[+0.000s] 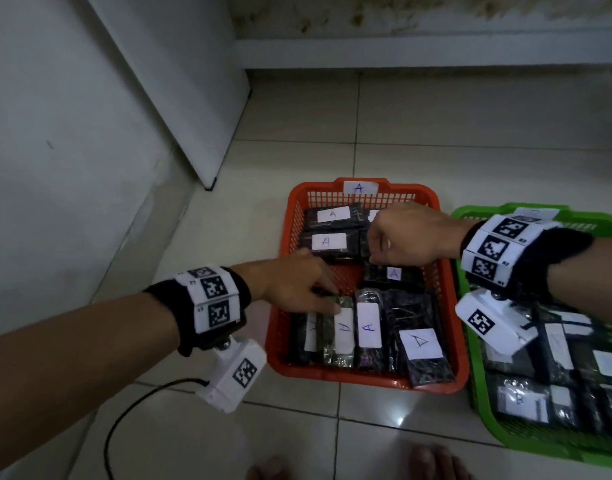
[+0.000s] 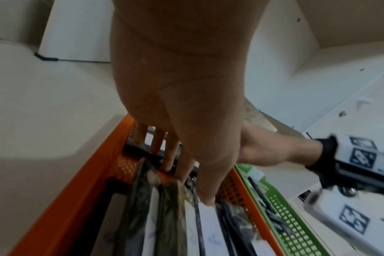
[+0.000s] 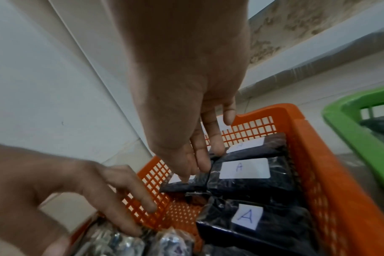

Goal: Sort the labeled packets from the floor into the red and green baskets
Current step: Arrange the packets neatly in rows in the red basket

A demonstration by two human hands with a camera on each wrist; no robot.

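The red basket (image 1: 366, 380) has an "A" tag on its far rim and holds several dark packets with white "A" labels. My left hand (image 1: 327, 301) reaches over its front left corner. Its straight fingers (image 2: 171, 161) rest on the top ends of upright packets (image 1: 344, 329). My right hand (image 1: 375, 252) hovers over the basket's middle. Its fingertips (image 3: 205, 165) point down and touch the seam between two flat packets (image 3: 243, 168). Neither hand grips anything. The green basket (image 1: 476, 375) stands to the right with several packets, one labeled "B" (image 1: 521, 400).
A white board (image 1: 179, 98) leans on the left wall close to the red basket. A black cable (image 1: 124, 410) loops on the tiled floor at the front left. Toes (image 1: 432, 459) show at the bottom edge. A raised ledge (image 1: 436, 53) runs along the back.
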